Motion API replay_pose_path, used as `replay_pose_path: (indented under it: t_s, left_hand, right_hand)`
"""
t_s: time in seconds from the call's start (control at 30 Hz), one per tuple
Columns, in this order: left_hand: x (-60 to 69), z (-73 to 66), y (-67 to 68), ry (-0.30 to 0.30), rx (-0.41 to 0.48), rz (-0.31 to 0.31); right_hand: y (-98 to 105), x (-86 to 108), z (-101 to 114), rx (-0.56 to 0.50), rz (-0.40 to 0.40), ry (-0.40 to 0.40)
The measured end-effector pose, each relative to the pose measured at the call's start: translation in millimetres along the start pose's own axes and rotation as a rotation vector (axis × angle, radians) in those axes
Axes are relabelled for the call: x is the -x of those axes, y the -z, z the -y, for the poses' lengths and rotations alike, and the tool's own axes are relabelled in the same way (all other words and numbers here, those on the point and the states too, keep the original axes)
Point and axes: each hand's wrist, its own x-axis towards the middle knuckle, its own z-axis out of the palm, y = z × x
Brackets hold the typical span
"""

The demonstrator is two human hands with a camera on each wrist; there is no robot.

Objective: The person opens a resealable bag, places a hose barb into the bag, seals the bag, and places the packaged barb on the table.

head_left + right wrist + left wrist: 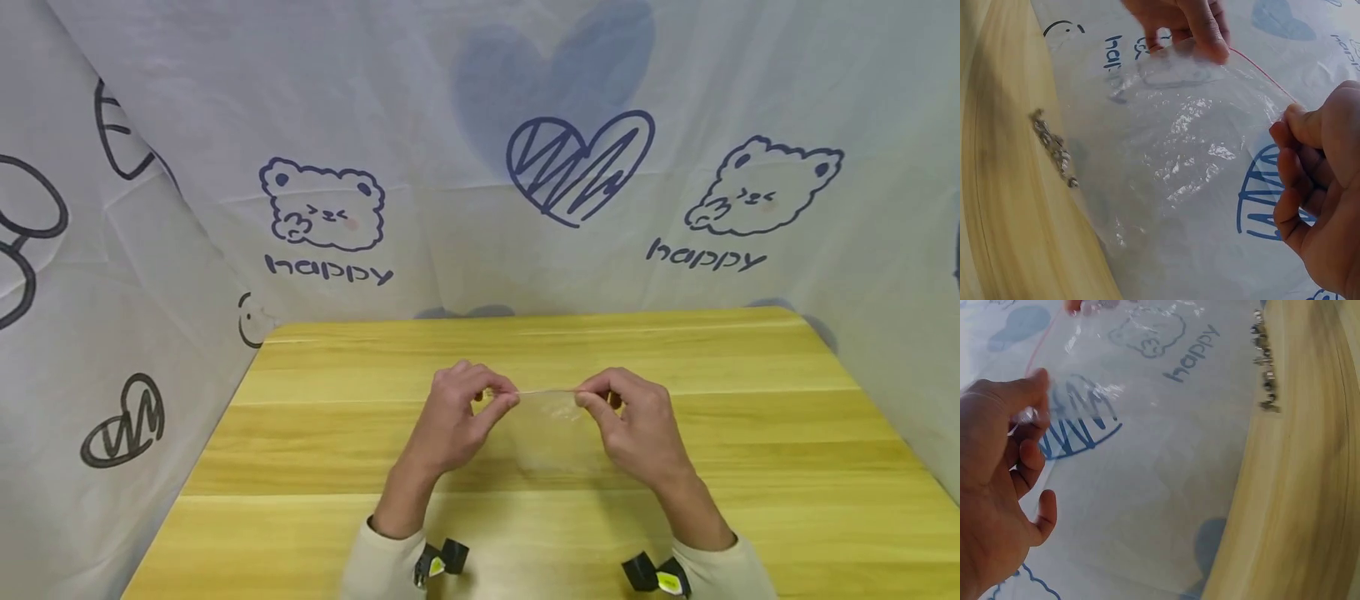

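A clear plastic zip bag (555,433) with a red line along its top edge hangs between my two hands above the table. My left hand (463,417) pinches one end of that edge between thumb and forefinger. At the other end, my right hand (637,425) pinches it the same way. Glare and creases show on the film in the right wrist view. A cluster of small metal pieces (1054,147) appears low beside the bag; blur hides their kind, and I cannot tell whether they lie inside it or on the table behind.
The wood-grain table (315,450) spreads around and beneath both hands. White cloth (450,217) with bear and heart drawings hangs behind it and at the sides. Black devices with yellow marks (660,575) sit at both sleeves.
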Motion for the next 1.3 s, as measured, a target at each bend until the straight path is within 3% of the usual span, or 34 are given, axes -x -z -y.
replay_pose_path:
  t_s: [0.1, 0.17, 0.23, 0.33, 0.47, 0.6, 0.7, 0.77, 0.83, 0.93, 1.03, 1.13, 1.3]
  left_hand:
    - [2.5, 6.6, -4.2, 0.134, 0.151, 0.075]
    - [3.9, 9.7, -11.2, 0.217, 0.246, 0.166]
    - [5.3, 12.0, -20.1, 0.256, 0.309, 0.260]
    - [5.7, 13.7, -32.3, 0.208, 0.332, 0.342]
    - [5.5, 13.5, -37.5, 0.127, 0.281, 0.316]
    - [4.4, 11.8, -33.2, 0.117, 0.235, 0.301]
    - [3.7, 12.0, -30.0, 0.154, 0.221, 0.302]
    - [4.0, 12.2, -27.1, 0.184, 0.233, 0.269]
    - [5.0, 12.0, -22.4, 0.189, 0.275, 0.189]
    - [5.2, 10.7, -14.0, 0.107, 0.339, 0.018]
    - [2.5, 8.8, -7.4, -0.020, 0.312, -0.116]
    - [-1.3, 7.2, -4.3, -0.089, 0.234, -0.188]
    - [-4.3, 5.3, -3.0, -0.098, 0.202, -0.247]
  right_hand:
    - [2, -1.2, 1, -0.045, -0.029, -0.009]
    - [3, -1.6, 1, -0.072, -0.047, -0.017]
    - [4, -1.8, 2, -0.094, -0.052, -0.024]
    - [6, -2.7, 1, -0.119, -0.060, -0.007]
    - [9, -4.8, -1, -0.122, -0.102, 0.032]
    - [11, -6.1, -2, -0.111, -0.120, 0.031]
    - [11, -5.7, -2, -0.112, -0.122, 0.017]
    - [9, -4.5, -2, -0.113, -0.127, 0.020]
    - [7, -3.8, -1, -0.112, -0.128, 0.028]
    - [5, -3.0, -1, -0.110, -0.112, 0.024]
    - [4, -2.9, -2, -0.101, -0.096, 0.007]
    - [5, -2.7, -3, -0.087, -0.087, 0.003]
    - [8, -2.8, -5, -0.086, -0.077, 0.000]
